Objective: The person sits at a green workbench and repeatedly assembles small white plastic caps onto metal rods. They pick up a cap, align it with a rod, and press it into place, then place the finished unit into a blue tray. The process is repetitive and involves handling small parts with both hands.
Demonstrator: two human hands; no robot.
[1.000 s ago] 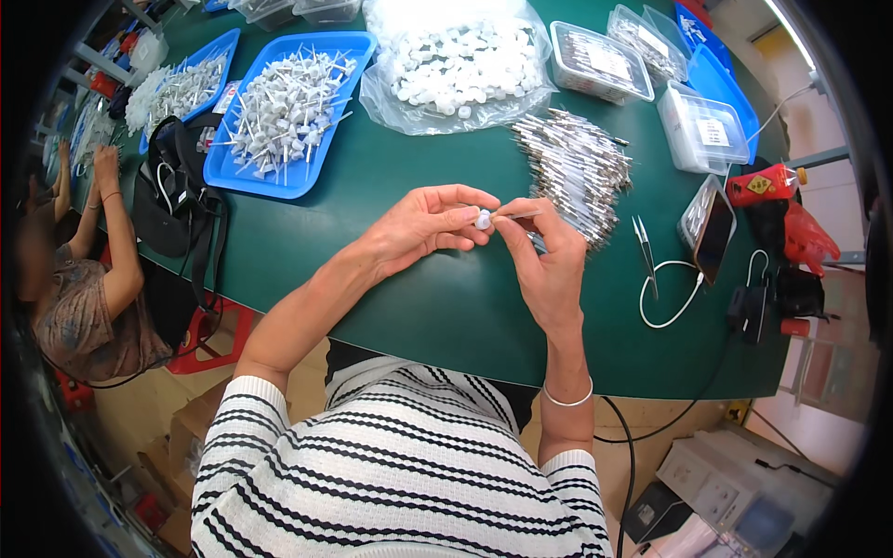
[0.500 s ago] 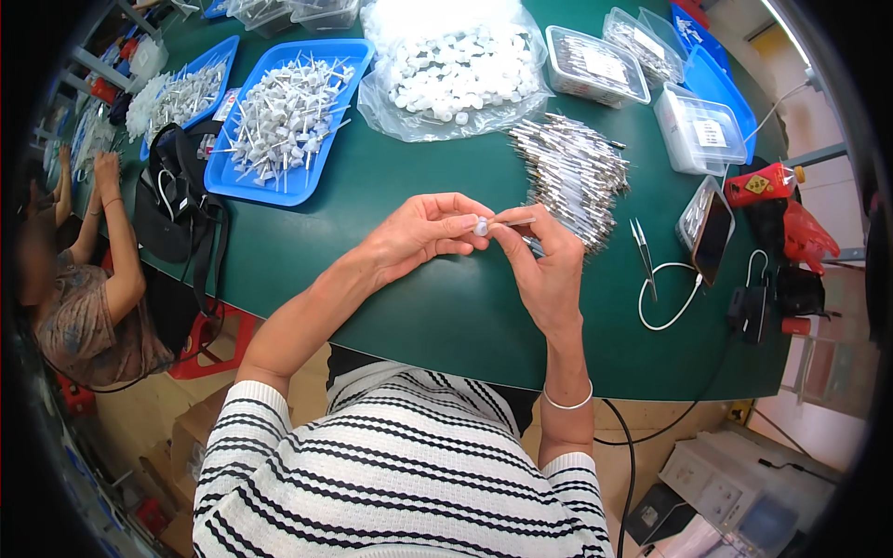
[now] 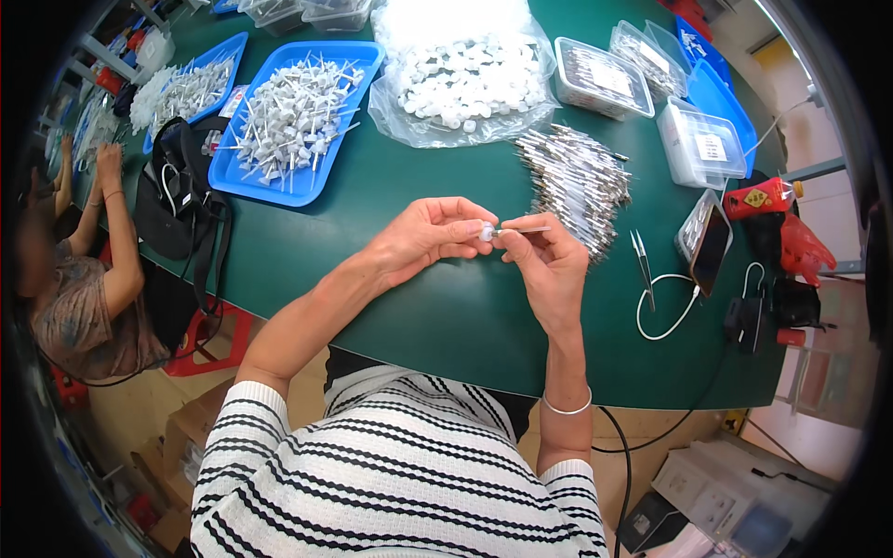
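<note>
Over the near middle of the green table, my left hand (image 3: 435,232) pinches a small white plastic cap (image 3: 486,232) between thumb and fingertips. Just right of it, my right hand (image 3: 551,270) grips a thin metal rod (image 3: 530,229), whose one end points at the cap. Whether the rod's tip sits inside the cap is too small to tell. Beyond my right hand lies a heap of similar metal rods (image 3: 577,186). A clear plastic bag (image 3: 409,132) at the far middle holds many loose white caps (image 3: 465,88). Left of it, a blue tray (image 3: 216,167) carries capped rods (image 3: 293,116).
Tweezers (image 3: 643,265), a white cable (image 3: 662,337) and a phone (image 3: 712,249) lie on the right. Clear boxes (image 3: 605,79) stand at the far right. A black bag (image 3: 167,219) sits left, near a seated co-worker (image 3: 93,298). A red bottle (image 3: 758,199) is at the right edge.
My right hand has drawn slightly away from my left, so more of the rod shows beside the cap. The whole view has shifted a little.
</note>
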